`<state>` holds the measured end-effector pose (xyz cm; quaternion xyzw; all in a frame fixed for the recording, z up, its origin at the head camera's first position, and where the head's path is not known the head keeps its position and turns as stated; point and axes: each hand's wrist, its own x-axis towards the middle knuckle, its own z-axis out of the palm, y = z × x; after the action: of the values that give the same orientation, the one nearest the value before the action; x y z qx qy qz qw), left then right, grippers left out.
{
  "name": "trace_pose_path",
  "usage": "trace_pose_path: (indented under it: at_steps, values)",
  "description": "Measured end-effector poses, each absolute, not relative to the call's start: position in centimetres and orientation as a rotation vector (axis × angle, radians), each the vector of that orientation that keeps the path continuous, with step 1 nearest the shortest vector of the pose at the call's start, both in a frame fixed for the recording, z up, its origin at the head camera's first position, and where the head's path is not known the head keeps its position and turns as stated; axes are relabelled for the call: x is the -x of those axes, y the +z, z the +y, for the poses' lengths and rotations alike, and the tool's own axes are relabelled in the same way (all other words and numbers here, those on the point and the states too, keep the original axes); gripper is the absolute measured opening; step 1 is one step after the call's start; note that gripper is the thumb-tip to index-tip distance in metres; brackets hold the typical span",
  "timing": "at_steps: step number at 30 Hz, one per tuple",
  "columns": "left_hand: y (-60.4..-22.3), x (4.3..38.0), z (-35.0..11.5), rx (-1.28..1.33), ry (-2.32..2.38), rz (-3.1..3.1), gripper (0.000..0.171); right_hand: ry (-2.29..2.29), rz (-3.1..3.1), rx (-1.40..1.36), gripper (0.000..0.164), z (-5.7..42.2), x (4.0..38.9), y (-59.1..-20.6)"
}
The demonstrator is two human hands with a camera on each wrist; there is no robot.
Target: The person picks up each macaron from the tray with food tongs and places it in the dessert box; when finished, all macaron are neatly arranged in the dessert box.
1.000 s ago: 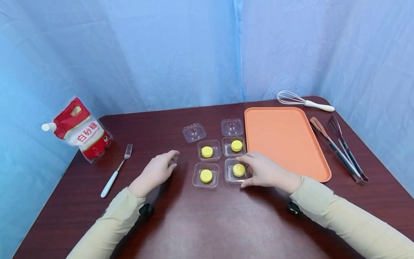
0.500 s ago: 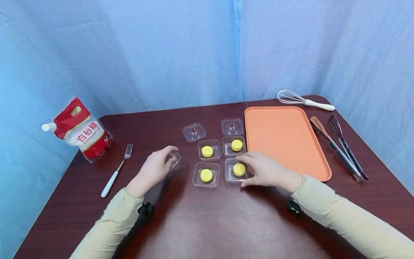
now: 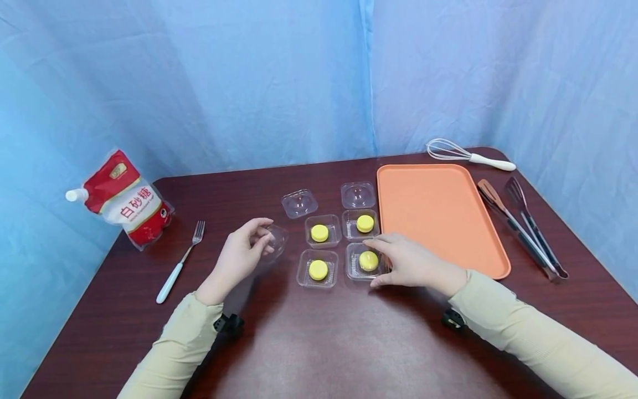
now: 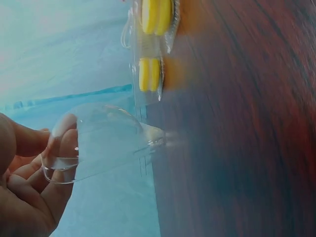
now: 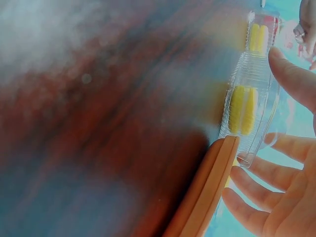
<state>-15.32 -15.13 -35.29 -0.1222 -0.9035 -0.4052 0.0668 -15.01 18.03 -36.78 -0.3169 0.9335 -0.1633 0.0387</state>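
Observation:
In the head view, my left hand (image 3: 240, 252) pinches a clear domed plastic lid (image 3: 276, 242) by its edge, above the table. Seen from the left wrist, the lid (image 4: 106, 143) is tilted, with thumb and fingers (image 4: 32, 140) at one side. My right hand (image 3: 411, 263) holds the front right clear box (image 3: 352, 271), thumb on the near side, fingers on the far side. Inside lies a yellow macaron (image 3: 369, 261); glare suggests a lid over it. Other boxes hold yellow macarons: front left (image 3: 318, 270), back left (image 3: 319, 233) and back right (image 3: 365, 224).
Two clear lids, a left one (image 3: 299, 204) and a right one (image 3: 358, 195), lie behind the boxes. An orange tray (image 3: 433, 210) stands right, with a whisk (image 3: 471, 156) and tongs (image 3: 528, 238) beyond. Left are a fork (image 3: 180, 263) and a sugar bag (image 3: 130, 200).
My left hand has risen slightly and turned, bringing the clear lid into fuller view and nearer the boxes. My right hand stays at the front right box.

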Motion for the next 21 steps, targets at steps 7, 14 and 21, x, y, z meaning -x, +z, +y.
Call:
trace_pose_path:
  at_steps: [7,14,21]
  values:
    - [-35.2,15.7,-14.9,0.276,-1.635,-2.582,0.034,-0.511,2.865,0.956,0.081,18.0,14.9,-36.6]
    - [-34.9,15.8,-14.2,0.192,-2.084,-2.367,0.037,-0.578,2.868,0.984,0.08,18.1,15.2,-36.9]
    - [-34.7,15.6,-13.0,0.189,-2.283,-2.278,0.039,-0.685,2.902,0.977,0.077,18.4,15.6,-36.3]
